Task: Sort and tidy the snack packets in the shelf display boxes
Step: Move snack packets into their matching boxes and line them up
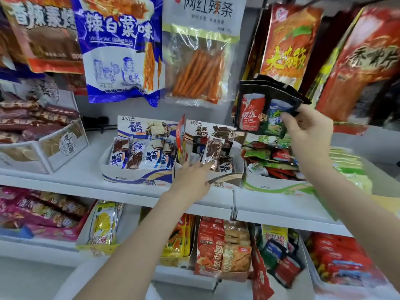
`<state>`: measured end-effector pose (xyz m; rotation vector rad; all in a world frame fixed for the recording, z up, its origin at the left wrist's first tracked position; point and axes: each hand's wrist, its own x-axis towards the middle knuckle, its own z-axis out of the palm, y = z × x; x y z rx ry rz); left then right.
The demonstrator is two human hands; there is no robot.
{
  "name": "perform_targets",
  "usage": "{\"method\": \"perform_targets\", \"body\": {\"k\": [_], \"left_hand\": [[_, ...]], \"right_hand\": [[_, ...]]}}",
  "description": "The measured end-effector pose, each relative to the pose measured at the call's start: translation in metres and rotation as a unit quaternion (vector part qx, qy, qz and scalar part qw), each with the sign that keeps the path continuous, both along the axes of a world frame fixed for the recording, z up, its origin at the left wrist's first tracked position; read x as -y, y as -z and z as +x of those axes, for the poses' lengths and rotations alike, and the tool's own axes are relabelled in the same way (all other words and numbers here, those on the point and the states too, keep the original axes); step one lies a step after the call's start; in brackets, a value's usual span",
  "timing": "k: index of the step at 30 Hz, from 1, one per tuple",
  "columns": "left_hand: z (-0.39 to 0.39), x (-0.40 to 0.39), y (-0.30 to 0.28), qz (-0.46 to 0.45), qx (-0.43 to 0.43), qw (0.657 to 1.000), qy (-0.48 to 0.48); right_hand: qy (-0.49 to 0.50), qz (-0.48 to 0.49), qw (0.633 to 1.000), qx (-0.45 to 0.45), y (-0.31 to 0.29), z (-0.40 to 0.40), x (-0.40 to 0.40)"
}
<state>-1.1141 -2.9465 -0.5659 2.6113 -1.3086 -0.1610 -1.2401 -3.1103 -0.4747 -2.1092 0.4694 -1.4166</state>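
Nearest, on the lower shelf [190, 276]: yellow packets [103, 224] standing in a box at left, red and tan packets [223, 247] stacked at centre, pink packets [43, 211] lying flat far left, loose red and blue packets [279, 256] tumbled at right.

Above, on the middle shelf [71, 180]: left hand [190, 180] reaching in over the front edge of the brown display box [225, 180], fingers [194, 166] loosely spread and touching the packets at its front left, gripping nothing visible. Brown chocolate packets [214, 152] standing upright inside that box, one red packet [180, 135] stuck upright at its left wall. Just beside it to the left, touching, the blue display box [134, 177] filled with blue-and-white packets [149, 156] standing in a row. To the right, the green display box [275, 185] heaped with mixed green and red packets [270, 156] lying at all angles.

Right hand [307, 126] raised above the green box, thumb and fingers pinching a fanned bunch of black packets [262, 111] printed with a red can and a blue can, held clear of the heap below.

Far left on the same shelf, a clear box [62, 146] of dark red sausages [32, 118].

Farthest back, hanging bags: a blue-and-white bag [121, 50], a clear bag [201, 68] of orange sticks, a red bag [290, 40] with yellow lettering, more red bags [363, 61] at far right, blurred.
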Motion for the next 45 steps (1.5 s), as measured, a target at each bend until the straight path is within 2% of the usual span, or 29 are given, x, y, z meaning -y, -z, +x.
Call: {"method": "perform_targets", "body": {"k": [3,4,6,7,9,11,14,17,19,20,22,24,26,28,33,35,37,40,45], "left_hand": [[-0.009,0.004,-0.004,-0.004,0.023,0.999,-0.028],[-0.013,0.006,-0.008,-0.032,0.037,0.998,-0.037],[-0.023,0.012,-0.016,-0.157,0.02,0.987,-0.03],[-0.031,0.016,-0.021,-0.232,-0.044,0.972,-0.015],[-0.048,0.024,-0.032,-0.328,-0.244,0.912,0.029],[-0.063,0.032,-0.038,-0.331,-0.382,0.861,0.059],[-0.08,0.048,-0.034,-0.265,-0.472,0.838,0.065],[-0.098,0.066,-0.028,-0.235,-0.477,0.845,0.059],[-0.106,0.078,-0.023,-0.242,-0.44,0.864,0.03],[-0.11,0.084,-0.021,-0.244,-0.413,0.877,0.026],[-0.123,0.093,-0.018,-0.242,-0.388,0.888,0.039],[-0.135,0.1,-0.016,-0.232,-0.407,0.882,0.049],[-0.143,0.104,-0.015,-0.231,-0.448,0.861,0.069],[-0.145,0.105,-0.015,-0.242,-0.463,0.848,0.087],[-0.133,0.094,-0.014,-0.264,-0.395,0.876,0.08],[-0.129,0.085,-0.012,-0.246,-0.417,0.872,0.071],[-0.13,0.076,-0.007,-0.211,-0.443,0.869,0.065],[-0.133,0.067,-0.001,-0.194,-0.488,0.848,0.068],[-0.148,0.064,0.003,-0.167,-0.582,0.791,0.086]], "right_hand": [[-0.005,0.032,0.999,-0.007,-0.004,-0.018,0.001],[-0.008,0.05,0.999,-0.014,-0.004,-0.025,0.001],[-0.03,0.105,0.994,-0.027,0.0,-0.044,0.002],[-0.051,0.142,0.988,-0.036,0.005,-0.055,0.003],[-0.085,0.206,0.972,-0.072,0.02,-0.078,0.005],[-0.09,0.253,0.953,-0.14,0.04,-0.097,0.011],[-0.09,0.348,0.916,-0.177,0.067,-0.118,0.017],[-0.118,0.452,0.872,-0.145,0.072,-0.133,0.013],[-0.118,0.509,0.842,-0.137,0.074,-0.141,0.012],[-0.118,0.507,0.841,-0.147,0.077,-0.145,0.014],[-0.085,0.472,0.862,-0.164,0.082,-0.151,0.015],[-0.032,0.457,0.879,-0.13,0.086,-0.158,0.019],[0.016,0.453,0.888,-0.083,0.084,-0.167,0.024],[0.051,0.46,0.886,-0.026,0.078,-0.177,0.029],[0.072,0.503,0.857,0.089,0.057,-0.205,0.04],[0.021,0.529,0.847,0.052,0.053,-0.213,0.039],[-0.045,0.55,0.833,-0.037,0.054,-0.217,0.031],[-0.073,0.565,0.812,-0.127,0.065,-0.214,0.024],[-0.112,0.607,0.778,-0.119,0.083,-0.197,0.012]]}}
